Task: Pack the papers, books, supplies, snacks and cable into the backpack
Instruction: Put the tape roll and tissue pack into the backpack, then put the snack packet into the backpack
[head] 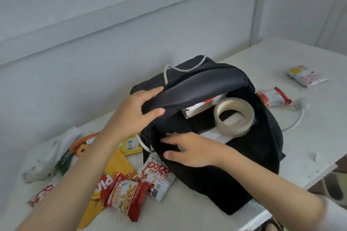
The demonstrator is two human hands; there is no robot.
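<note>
Mouth held open: left hand (131, 116) grips backpack (253, 155) flap, right hand (189, 150) flat on rim, holding nothing; next prob. snacks (127, 193) in

Soft, even daylight, faint shadows, mild blur throughout, wide-angle bending at the frame's edges.
</note>
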